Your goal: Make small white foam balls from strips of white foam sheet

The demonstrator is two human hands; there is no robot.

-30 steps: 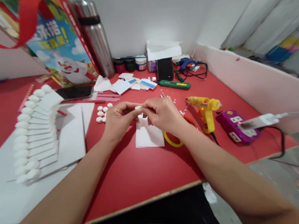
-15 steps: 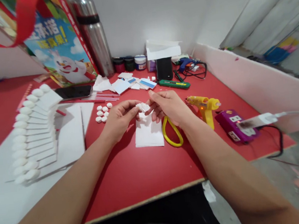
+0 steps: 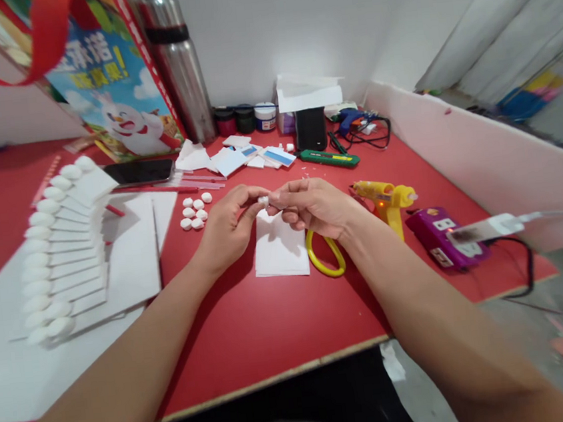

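Between my two hands is a small wad of crumpled white tissue (image 3: 263, 201), mostly covered by fingers. My left hand (image 3: 230, 226) pinches it with thumb and forefinger. Thumb and fingertips of my right hand (image 3: 314, 206) close on its other side, the remaining fingers curled below. Under them lies a folded stack of white paper (image 3: 280, 248). A yellow ring-shaped handle (image 3: 327, 260), perhaps of scissors, sticks out beneath my right hand. Several small white rounded pieces (image 3: 194, 213) sit in a group left of my left hand.
A stepped white card model (image 3: 76, 266) edged with white rounded pieces stands at left. To the right are a yellow glue gun (image 3: 386, 200) and a purple power strip (image 3: 442, 237) with a cord. Behind lie card scraps (image 3: 229, 161), a green cutter (image 3: 329, 159) and a steel flask (image 3: 180, 80).
My hands have come together, and my right fingers have closed in on the tissue. The tissue now looks smaller and more tightly bunched. Other things on the table stay where they were.
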